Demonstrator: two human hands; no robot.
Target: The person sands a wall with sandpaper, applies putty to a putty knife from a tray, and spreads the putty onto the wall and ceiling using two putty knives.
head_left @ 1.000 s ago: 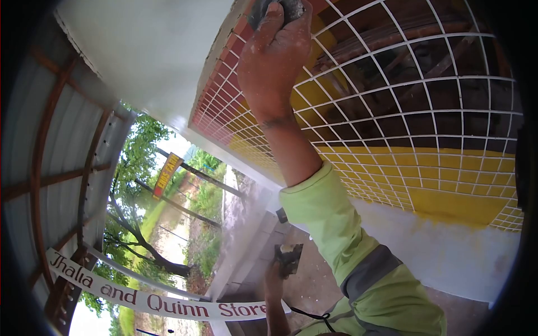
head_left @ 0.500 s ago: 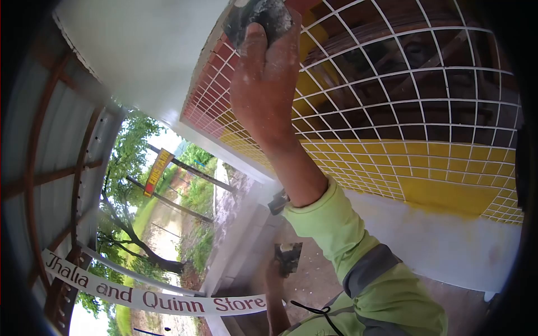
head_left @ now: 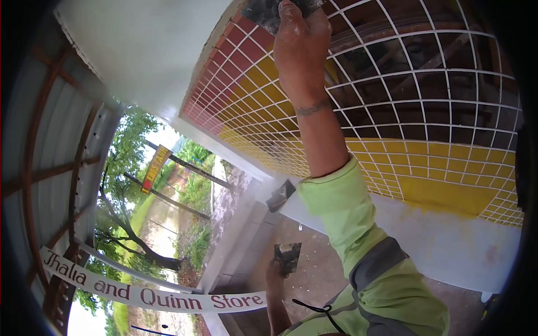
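My right hand (head_left: 302,53) is raised to the top of the view. Its thumb presses on a dark flat putty blade (head_left: 263,12) with pale smears. The blade is close under the pale ceiling (head_left: 145,45), beside the top of a white wire grille (head_left: 392,73); the frame's top edge cuts it off. Lower down, my left hand (head_left: 274,273) grips a dark rectangular plate (head_left: 288,259) smeared with a light material. Its fingers are partly hidden behind the plate. A yellow-green sleeve (head_left: 336,201) with grey bands covers my right arm.
Behind the grille are red and yellow panels and a dark interior. A small dark grey block (head_left: 281,196) shows by the white wall (head_left: 448,246). At left are a metal roof (head_left: 50,145) on brown beams, a lettered store sign (head_left: 157,297) and a tree (head_left: 129,235).
My right hand has moved right and a little upward with the putty blade, uncovering more red panel and the grey block. My left hand and its plate stay nearly still.
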